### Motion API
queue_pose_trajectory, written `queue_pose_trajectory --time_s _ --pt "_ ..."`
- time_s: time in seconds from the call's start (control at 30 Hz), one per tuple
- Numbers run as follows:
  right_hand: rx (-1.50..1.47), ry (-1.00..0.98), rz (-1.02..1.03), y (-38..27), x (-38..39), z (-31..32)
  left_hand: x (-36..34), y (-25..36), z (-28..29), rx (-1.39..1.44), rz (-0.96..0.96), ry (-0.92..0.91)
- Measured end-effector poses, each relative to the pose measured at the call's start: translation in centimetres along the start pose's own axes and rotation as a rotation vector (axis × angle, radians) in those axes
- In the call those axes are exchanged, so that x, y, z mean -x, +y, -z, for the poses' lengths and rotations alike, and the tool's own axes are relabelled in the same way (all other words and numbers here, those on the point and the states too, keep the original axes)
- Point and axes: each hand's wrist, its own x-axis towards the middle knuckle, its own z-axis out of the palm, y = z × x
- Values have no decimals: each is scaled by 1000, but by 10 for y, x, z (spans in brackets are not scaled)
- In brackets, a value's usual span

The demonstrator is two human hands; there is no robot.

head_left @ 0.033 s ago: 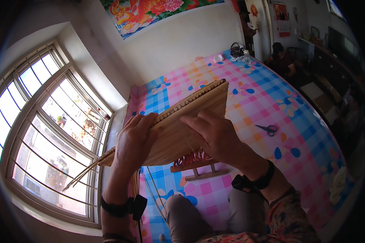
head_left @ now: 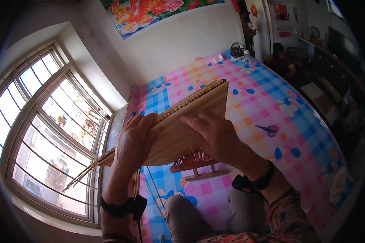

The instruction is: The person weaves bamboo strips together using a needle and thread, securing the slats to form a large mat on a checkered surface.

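A stiff pale mat of stalks laid side by side (head_left: pixel 178 139) is tilted up in front of me. Round stalk ends line its upper edge, and a few long thin stalks (head_left: pixel 82 177) stick out past its left corner. My left hand (head_left: pixel 134 139) is closed over that upper edge, fingers on the far side and thumb on the near face. Against the near face lies my right hand (head_left: pixel 215 131), its index finger pointing left and the other fingers curled. Whatever those curled fingers hold is hidden. Thin pale threads show just below this hand.
Under the mat stands a small wooden stand (head_left: pixel 207 175) with reddish strands (head_left: pixel 189 159). Dark-handled scissors (head_left: pixel 269 129) lie on the checked sheet (head_left: pixel 247 113) to the right. Long stalks (head_left: pixel 136 184) stand by my left knee. A barred window (head_left: pixel 61 133) is at left; a person (head_left: pixel 282 60) sits far right.
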Motion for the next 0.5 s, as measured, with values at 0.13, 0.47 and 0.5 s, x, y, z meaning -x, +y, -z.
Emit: queue_pose_trajectory --time_s 0.13,0.47,0.5 --pt "-37 18 -6 1 1 -2 0 1 0 -3 7 -4" --pt "-49 -46 -46 -3 -2 5 1 2 2 -18 37 -40" --pt "-47 -47 -46 -3 -2 5 1 2 2 -15 36 -39"
